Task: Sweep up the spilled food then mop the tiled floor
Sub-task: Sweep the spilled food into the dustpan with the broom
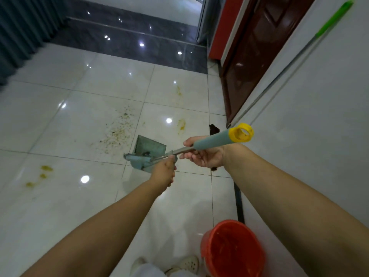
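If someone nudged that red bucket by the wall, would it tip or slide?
The red bucket looks like thin plastic and seems nearly empty, so probably light. On the glossy tiled floor it would likely slide rather than tip, since it sits wide and low.

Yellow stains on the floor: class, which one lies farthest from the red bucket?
The thin streak on the tile nearest the dark floor band. The blotch by the mop and the three spots at left lie closer to the bucket.

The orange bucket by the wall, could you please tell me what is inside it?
The orange bucket shows only a bare inner wall with pale smears and specks; no tool or cloth shows inside. Its bottom runs past the frame edge, so any water there cannot be seen.
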The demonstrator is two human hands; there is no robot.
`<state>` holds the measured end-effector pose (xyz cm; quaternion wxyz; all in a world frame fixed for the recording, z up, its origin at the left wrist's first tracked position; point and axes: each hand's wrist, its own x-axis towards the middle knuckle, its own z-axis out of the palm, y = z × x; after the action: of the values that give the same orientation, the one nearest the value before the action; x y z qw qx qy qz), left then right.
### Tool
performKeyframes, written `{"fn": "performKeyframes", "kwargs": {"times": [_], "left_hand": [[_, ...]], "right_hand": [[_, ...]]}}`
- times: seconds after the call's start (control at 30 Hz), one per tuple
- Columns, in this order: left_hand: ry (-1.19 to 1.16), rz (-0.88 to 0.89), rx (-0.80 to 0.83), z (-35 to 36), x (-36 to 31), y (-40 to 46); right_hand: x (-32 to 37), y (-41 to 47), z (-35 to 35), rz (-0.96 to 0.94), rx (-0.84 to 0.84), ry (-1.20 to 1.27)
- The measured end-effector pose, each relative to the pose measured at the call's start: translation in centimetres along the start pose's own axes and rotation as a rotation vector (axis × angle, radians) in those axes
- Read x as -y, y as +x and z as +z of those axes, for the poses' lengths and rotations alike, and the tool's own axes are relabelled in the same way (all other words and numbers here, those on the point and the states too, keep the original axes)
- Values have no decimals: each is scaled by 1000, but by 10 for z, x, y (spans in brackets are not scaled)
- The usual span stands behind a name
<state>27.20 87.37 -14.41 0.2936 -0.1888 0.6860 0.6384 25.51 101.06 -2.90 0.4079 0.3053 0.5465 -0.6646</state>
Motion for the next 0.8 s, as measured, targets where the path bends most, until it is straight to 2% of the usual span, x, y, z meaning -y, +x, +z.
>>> {"fn": "performKeyframes", "kwargs": {"times": [0.2, 0.37, 0.57, 0.67, 0.8], "left_hand": [[-10, 0, 2, -50, -14, -2], [-12, 28, -39, -88, -10, -8], [-38, 14, -149, -127, -4, -17], [-39, 21, -207, -149, -3, -20], [72, 48, -413, -191, 4, -24]], "right_hand": [[6, 8, 53, -27, 32, 104], [5, 16, 96, -36, 62, 93], [0, 27, 137, -50, 106, 105], [-8, 32, 160, -89, 61, 27], [-19, 47, 191, -130, 18, -11]]}}
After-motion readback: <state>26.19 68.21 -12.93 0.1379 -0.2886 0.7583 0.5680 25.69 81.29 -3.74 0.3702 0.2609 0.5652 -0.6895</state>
